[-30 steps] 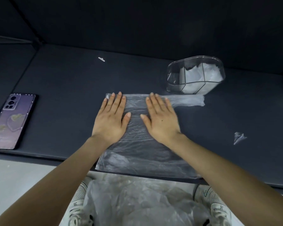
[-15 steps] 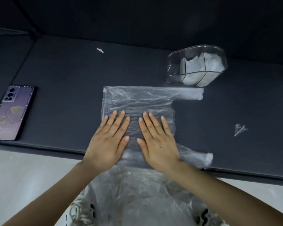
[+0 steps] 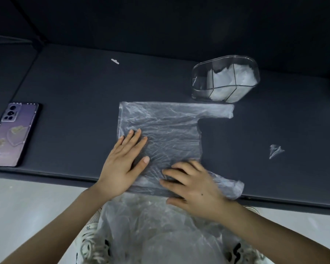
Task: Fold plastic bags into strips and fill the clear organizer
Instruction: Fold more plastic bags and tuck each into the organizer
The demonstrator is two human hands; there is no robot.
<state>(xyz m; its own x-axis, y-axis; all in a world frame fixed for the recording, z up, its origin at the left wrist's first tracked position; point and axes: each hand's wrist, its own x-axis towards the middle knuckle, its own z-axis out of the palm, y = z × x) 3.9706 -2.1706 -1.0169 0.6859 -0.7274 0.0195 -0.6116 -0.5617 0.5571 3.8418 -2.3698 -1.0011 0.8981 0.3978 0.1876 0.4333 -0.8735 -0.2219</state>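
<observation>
A clear plastic bag lies spread flat on the dark table, its two handles pointing right. My left hand rests palm down, fingers apart, on the bag's left half. At the bag's near edge my right hand lies flat and blurred, fingers pointing left. The clear organizer stands behind the bag at the right. Folded white bags fill its right compartments; the left one looks empty.
A phone in a purple case lies at the table's left. A small plastic scrap lies at the right and a white bit farther back. A heap of clear bags sits below the table edge, between shoes.
Both hands have slid from the bag's far edge toward me, smoothing it flat. The right hand has now turned sideways at the near edge.
</observation>
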